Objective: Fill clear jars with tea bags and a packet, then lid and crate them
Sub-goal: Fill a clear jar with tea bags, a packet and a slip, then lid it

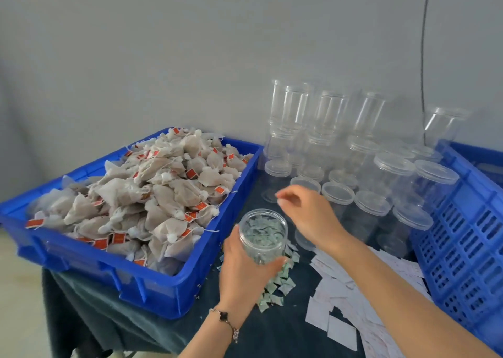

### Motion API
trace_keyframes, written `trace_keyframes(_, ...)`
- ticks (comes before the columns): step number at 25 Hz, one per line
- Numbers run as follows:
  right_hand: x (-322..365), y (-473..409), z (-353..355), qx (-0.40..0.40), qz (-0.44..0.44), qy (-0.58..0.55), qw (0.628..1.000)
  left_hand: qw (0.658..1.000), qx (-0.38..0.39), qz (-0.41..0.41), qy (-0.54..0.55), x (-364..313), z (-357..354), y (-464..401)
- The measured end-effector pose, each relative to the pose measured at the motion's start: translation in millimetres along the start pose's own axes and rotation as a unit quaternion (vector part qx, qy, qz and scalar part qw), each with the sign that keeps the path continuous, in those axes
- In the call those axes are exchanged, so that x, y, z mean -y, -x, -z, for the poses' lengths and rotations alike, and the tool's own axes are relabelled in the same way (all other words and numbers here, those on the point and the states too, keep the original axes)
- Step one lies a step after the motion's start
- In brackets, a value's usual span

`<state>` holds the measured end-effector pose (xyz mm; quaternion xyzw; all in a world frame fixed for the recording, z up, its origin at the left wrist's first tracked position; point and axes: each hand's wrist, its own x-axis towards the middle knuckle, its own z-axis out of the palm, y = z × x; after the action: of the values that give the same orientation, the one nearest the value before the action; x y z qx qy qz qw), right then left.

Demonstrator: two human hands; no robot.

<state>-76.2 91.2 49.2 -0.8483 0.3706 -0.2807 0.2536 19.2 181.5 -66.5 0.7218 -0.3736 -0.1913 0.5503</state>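
Left hand [245,270] wrapped around an open clear jar [263,235], held upright above small green packets [275,289] on the dark desk [272,336]. Right hand [307,216] empty, fingers loosely curled, over lidded empty jars [370,202]. Blue tray [152,297] heaped with tea bags [152,194] at left; blue crate [462,248] at right.

**Open jar in left hand, right hand over jar stock**

Left hand [242,270] grips open clear jar [263,235] above green packets [277,287]. Right hand [307,213] hovers, fingers loose, over lidded jars [373,191]. Tea bags [152,194] heaped in blue tray [152,295]; white packets [343,300] on surface.
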Motion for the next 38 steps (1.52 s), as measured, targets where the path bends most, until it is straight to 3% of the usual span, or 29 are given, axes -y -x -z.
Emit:
trace_keyframes(4,66,-23,-53,0.056,0.115,0.087,0.988,1.0,0.001,0.014,-0.003,8,15,-2)
trace_keyframes(9,65,-63,-81,0.076,0.002,0.197,0.977,1.0,0.014,0.003,-0.015,13,30,-1)
trace_keyframes(11,63,-69,-87,0.069,-0.004,0.191,0.979,1.0,0.012,-0.007,-0.017,18,33,-2)
trace_keyframes(15,82,-63,-111,0.102,0.134,0.111,0.979,1.0,-0.013,-0.014,-0.015,22,34,-4)
trace_keyframes(20,93,-62,-146,0.185,0.087,0.154,0.967,0.998,0.004,-0.032,-0.046,27,37,-8)
trace_keyframes(24,98,-60,-141,0.127,0.116,0.148,0.974,0.998,0.003,-0.025,-0.058,30,39,-6)
trace_keyframes(27,113,-62,-102,0.035,0.136,0.07,0.988,1.0,-0.01,-0.025,-0.008,29,37,0)
trace_keyframes(30,114,-55,-50,0.007,0.157,0.043,0.987,0.999,0.01,-0.01,0.032,28,34,-2)
trace_keyframes(34,95,-29,-15,0.113,0.135,0.146,0.974,0.999,0.02,-0.002,0.044,23,34,-3)
trace_keyframes(36,83,-17,-20,0.205,0.098,0.245,0.943,0.999,0.026,-0.003,0.039,23,34,-3)
trace_keyframes(38,77,-12,-33,0.238,0.09,0.297,0.921,0.999,0.025,0.003,0.03,19,36,-1)
